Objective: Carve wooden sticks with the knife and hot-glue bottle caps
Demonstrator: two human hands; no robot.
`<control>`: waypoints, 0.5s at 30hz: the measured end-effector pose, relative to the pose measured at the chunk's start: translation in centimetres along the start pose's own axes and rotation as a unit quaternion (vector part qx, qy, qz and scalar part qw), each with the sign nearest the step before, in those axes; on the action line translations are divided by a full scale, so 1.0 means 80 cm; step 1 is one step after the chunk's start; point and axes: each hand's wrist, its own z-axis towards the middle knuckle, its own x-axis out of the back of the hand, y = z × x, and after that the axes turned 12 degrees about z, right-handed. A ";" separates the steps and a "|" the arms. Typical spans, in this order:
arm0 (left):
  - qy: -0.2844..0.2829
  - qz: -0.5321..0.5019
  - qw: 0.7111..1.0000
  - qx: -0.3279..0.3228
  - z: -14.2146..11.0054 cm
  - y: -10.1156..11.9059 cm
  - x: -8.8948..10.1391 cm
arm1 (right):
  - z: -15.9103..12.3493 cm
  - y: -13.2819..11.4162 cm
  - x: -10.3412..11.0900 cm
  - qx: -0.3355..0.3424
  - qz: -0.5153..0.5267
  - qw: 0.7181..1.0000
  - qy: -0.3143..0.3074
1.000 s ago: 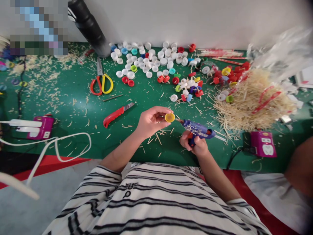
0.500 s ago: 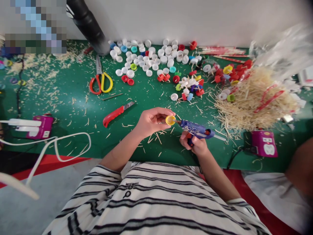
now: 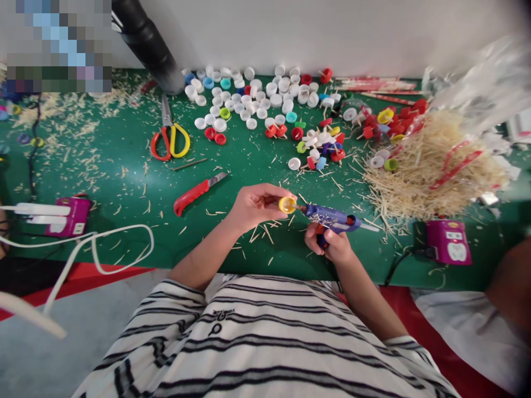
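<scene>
Grip, left: the left hand (image 3: 253,209) is closed on a yellow cap (image 3: 286,205) by its edge, hollow side facing up and toward the gun. Sound hold; the fingertips should sit on the outer wall, clear of the rim, since the nozzle (image 3: 302,209) is hot, in my judgement.

Grip, right: the right hand (image 3: 339,246) is wrapped around the handle of a blue glue gun (image 3: 332,216), its nozzle at the cap's opening. From where I stand, I cannot tell whether metal touches plastic, nor whether glue is flowing. Good practice here is a light, even squeeze, with the tip aimed at the middle of the cap and both wrists steady. Too much glue would likely run over the rim onto the fingers; too little would hold poorly.

Rear of gun: a clear glue stick (image 3: 369,227) projects, so feed appears adequate.

Surroundings: wood slivers (image 3: 265,232) lie on the desk (image 3: 238,160) below the hands, and bits cling to the gun's body. These should be brushed off, away from the cap. A red-handled knife (image 3: 193,198) lies beyond the left hand, blade exposed; the left elbow and wrist should give it room.
</scene>
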 end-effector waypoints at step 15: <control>0.002 0.024 0.998 -0.052 -0.001 -0.002 0.003 | -0.001 0.000 0.001 0.025 0.000 0.999 0.020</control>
